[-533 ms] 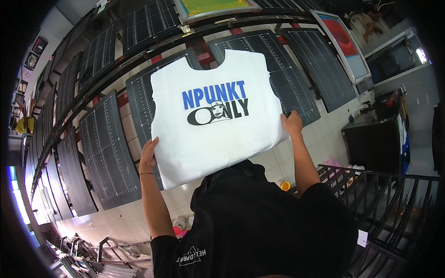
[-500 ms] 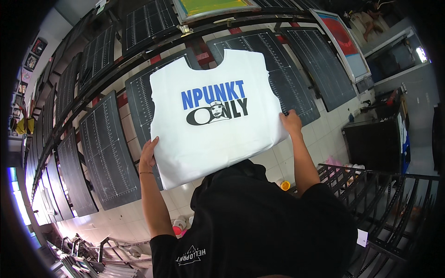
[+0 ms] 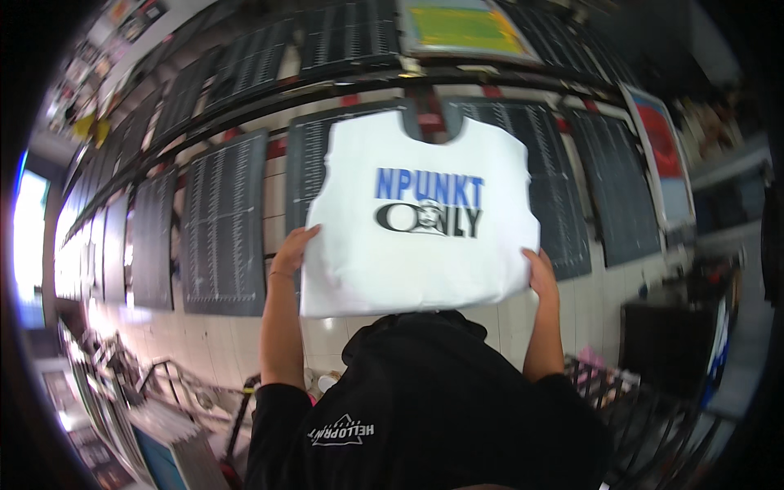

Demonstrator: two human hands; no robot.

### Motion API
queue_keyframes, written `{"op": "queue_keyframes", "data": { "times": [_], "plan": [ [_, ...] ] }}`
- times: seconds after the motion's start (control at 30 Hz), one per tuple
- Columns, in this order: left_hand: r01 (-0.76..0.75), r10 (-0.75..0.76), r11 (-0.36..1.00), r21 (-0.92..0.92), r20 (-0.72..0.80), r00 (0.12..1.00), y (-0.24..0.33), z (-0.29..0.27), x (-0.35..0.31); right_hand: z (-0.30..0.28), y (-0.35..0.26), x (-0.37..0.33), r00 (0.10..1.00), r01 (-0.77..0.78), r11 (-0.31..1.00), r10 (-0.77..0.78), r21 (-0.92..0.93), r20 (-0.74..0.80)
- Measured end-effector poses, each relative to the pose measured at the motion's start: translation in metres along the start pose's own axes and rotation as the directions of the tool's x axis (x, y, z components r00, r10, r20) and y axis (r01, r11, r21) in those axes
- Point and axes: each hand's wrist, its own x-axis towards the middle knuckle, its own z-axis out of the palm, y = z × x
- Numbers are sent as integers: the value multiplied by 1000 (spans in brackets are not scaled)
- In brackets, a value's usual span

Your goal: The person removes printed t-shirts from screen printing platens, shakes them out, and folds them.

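A white cut shirt panel (image 3: pixel 416 278), with a scooped neckline and armhole curves, hangs spread out in front of my body. Blue and black lettering and a small drawn face are printed on its middle. My left hand (image 3: pixel 291 251) pinches the panel's left edge, and my right hand (image 3: pixel 540 273) grips its lower right edge. Behind it, partly hidden, are two dark printing boards, the left board (image 3: pixel 306 155) and the right board (image 3: pixel 563 204). I cannot tell whether the panel is one layer or several.
More dark boards with white guide marks, such as one nearby board (image 3: pixel 224 220), line a long rack. A yellow-green screen frame (image 3: pixel 469 31) lies at the back, a red and blue frame (image 3: pixel 660 151) at right. A black cabinet (image 3: pixel 665 335) stands right; flat frames (image 3: pixel 163 441) lean lower left.
My view has turned, so the surroundings appear shifted and blurred. The shirt panel has gone from tilted to nearly level in the picture. Both hands keep hold of it.
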Motion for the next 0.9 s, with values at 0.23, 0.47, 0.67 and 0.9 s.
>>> {"op": "queue_keyframes", "data": {
  "times": [0.23,0.47,0.67,0.9],
  "plan": [
    [-51,51,998,-40,-14,999,31,23,-25,-13,-7,-6,972,-184,980,169,79,161],
    [-307,308,942,-137,-13,951,73,23,-90,-11,-97,-47,926,334,899,-369,283,77],
    [-657,637,713,-246,-166,753,147,36,-191,-18,-205,-93,832,520,812,-552,266,60],
    [-725,710,680,-110,-146,689,174,31,-176,25,-248,-79,882,436,857,-468,273,60]
  ]
}}
